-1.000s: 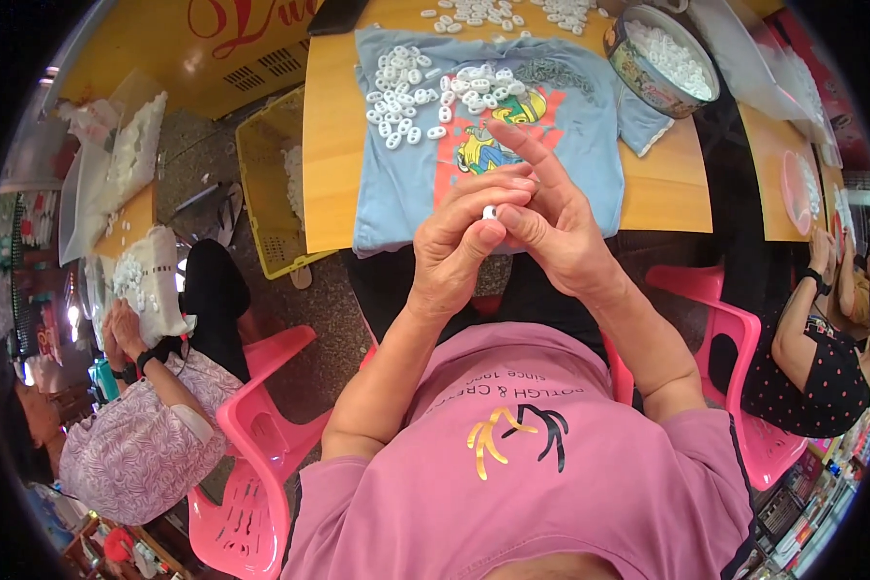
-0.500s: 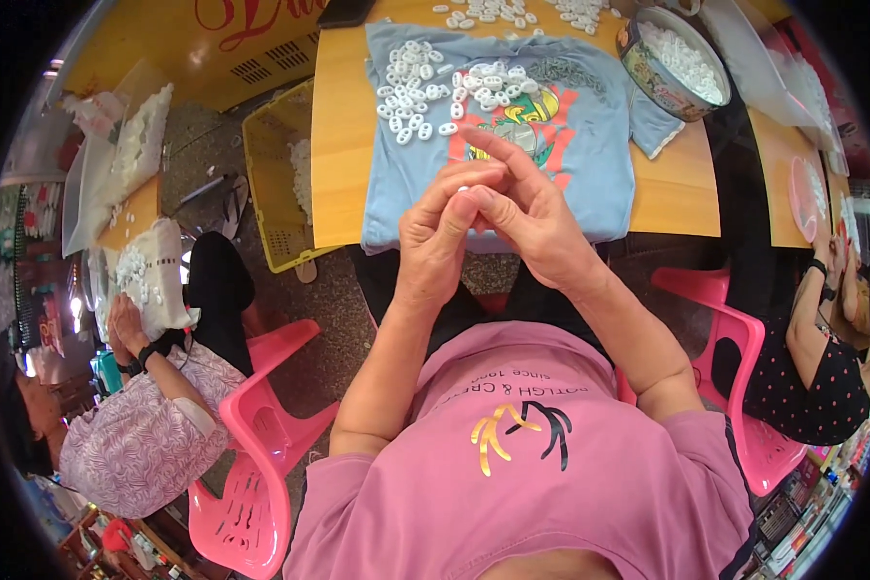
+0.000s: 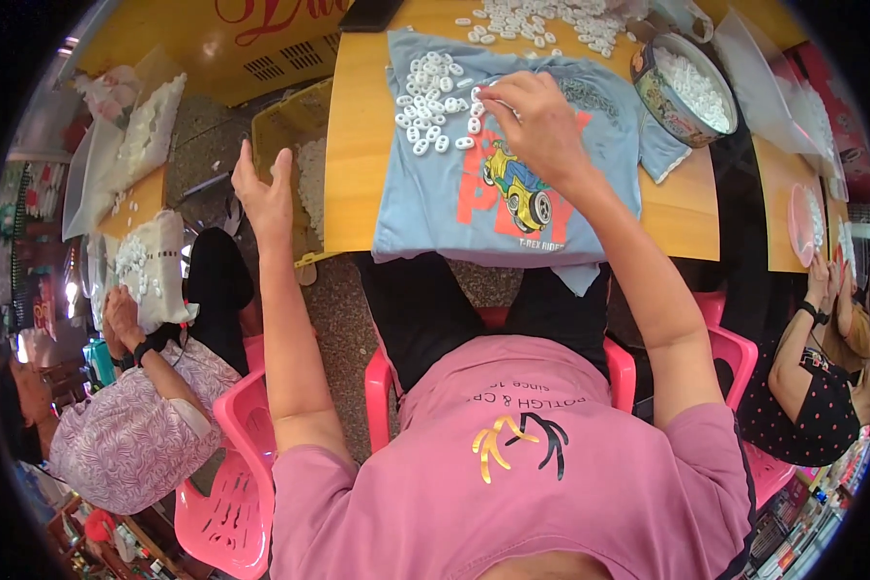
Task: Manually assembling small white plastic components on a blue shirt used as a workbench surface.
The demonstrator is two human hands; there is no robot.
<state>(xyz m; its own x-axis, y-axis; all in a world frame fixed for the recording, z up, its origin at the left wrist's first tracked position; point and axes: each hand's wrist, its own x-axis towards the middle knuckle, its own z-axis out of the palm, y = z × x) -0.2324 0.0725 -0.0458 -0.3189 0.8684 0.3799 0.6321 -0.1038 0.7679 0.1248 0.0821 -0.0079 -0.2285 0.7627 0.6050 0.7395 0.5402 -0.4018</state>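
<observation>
Pinching at white rings (image 3: 433, 114) on the blue shirt (image 3: 512, 198), our right hand (image 3: 536, 121); left hand (image 3: 266, 193) open, empty; most rings seem left unsorted.

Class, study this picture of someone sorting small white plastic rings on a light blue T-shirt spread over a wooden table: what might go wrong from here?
1. The right hand reaches into the small white plastic rings; a sweep may scatter them off the light blue T-shirt.
2. The left hand hangs open over the yellow crate beside the wooden table; anything dropped there may miss it.
</observation>
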